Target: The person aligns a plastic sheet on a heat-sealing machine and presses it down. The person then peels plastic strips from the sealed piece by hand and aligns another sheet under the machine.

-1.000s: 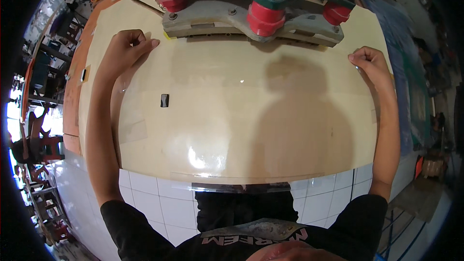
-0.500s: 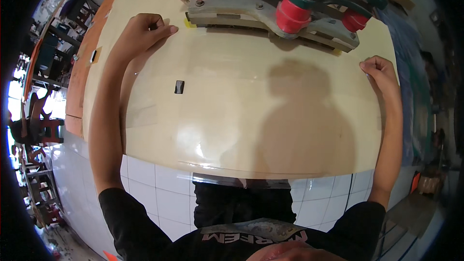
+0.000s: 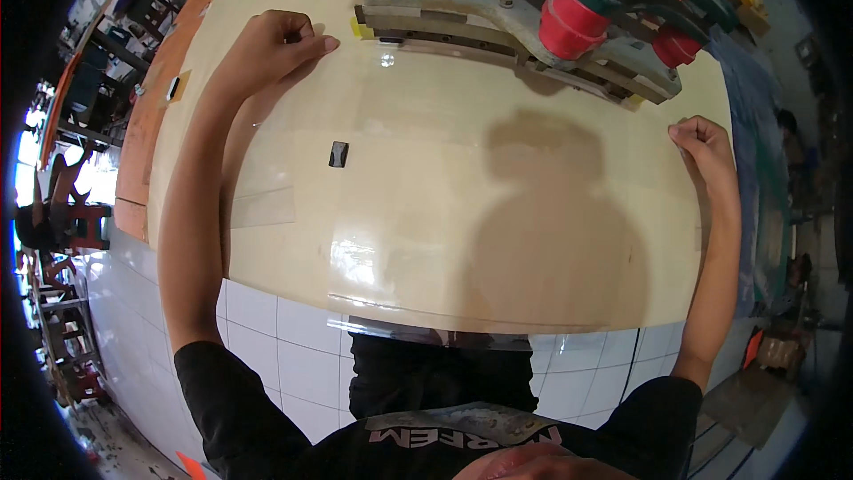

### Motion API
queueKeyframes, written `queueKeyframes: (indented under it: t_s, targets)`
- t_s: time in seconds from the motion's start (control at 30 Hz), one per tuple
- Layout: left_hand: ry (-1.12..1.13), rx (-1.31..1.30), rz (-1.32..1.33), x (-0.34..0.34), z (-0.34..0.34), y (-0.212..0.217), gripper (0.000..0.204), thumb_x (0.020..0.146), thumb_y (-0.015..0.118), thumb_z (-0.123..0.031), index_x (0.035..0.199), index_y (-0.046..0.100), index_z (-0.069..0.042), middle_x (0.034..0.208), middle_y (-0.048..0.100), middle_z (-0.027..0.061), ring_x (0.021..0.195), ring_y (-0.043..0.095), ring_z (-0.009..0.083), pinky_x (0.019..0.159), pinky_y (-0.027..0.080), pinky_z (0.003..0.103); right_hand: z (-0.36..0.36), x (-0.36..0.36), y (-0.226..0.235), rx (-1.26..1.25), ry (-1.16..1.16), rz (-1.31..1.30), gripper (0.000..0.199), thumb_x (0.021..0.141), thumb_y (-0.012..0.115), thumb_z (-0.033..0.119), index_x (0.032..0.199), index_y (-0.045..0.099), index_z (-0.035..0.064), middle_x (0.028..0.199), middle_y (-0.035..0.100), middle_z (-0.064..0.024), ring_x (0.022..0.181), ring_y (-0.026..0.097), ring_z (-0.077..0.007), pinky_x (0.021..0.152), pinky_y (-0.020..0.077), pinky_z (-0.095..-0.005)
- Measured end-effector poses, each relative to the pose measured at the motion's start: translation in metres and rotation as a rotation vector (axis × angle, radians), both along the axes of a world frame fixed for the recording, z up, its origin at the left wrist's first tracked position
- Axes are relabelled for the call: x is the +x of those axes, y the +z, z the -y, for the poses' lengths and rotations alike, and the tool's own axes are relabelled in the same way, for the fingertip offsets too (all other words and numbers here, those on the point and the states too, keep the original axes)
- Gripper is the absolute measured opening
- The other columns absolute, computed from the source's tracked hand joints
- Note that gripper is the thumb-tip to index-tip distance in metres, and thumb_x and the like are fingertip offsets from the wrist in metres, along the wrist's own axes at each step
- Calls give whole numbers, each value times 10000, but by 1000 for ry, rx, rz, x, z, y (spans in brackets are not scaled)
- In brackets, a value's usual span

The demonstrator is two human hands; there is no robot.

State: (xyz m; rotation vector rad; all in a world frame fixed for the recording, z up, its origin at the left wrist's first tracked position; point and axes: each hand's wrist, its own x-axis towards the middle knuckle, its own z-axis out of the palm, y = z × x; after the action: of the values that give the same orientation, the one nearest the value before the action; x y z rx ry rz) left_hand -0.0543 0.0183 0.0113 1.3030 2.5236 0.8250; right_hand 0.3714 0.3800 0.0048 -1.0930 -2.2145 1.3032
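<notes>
My left hand and right hand, both curled closed, gripped the clear sheet's side edges, its far edge just under the red-rollered press, barely fed.

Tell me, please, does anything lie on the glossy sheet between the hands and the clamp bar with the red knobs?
Nothing visible does. The left hand rests on the glossy sheet right beside the clamp bar; the right hand is fisted at the sheet's right edge. A small dark tag lies nearer the person, out of the way.
</notes>
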Motion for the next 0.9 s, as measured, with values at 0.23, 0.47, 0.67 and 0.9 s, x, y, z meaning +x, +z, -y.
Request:
queueKeyframes:
  t_s: [0.23, 0.47, 0.67, 0.9]
  targets:
    - [-6, 1, -7, -5, 0, -2, 419, 803, 735, -350, 616, 555, -22, 525, 513, 15, 501, 451, 103, 497, 389, 281, 4, -2, 2, -15, -6, -6, 125, 810, 733, 83, 753, 631, 37, 626, 490, 69, 542, 385, -21, 485, 279, -206]
    - [1, 21, -6, 1, -1, -2, 423, 804, 735, -345, 609, 542, -23, 516, 503, 8, 492, 439, 96, 488, 378, 276, 1, 2, 1, -13, 8, -13, 124, 810, 733, 84, 756, 630, 40, 632, 502, 65, 543, 388, -23, 490, 283, -208]
    - [15, 11, 71, -2, 1, -9, 434, 810, 730, -340, 586, 512, -39, 510, 486, -7, 491, 427, 78, 471, 356, 261, 6, -4, 1, -19, -26, -9, 138, 804, 737, 80, 750, 618, 36, 631, 514, 56, 537, 399, -27, 487, 287, -210]
    - [-35, 66, -67, -16, 3, -14, 452, 783, 744, -363, 603, 520, -15, 526, 476, 29, 512, 414, 108, 490, 372, 293, 0, -2, -2, -30, -27, -17, 135, 803, 733, 65, 757, 613, 23, 648, 518, 45, 542, 411, -31, 488, 293, -210]
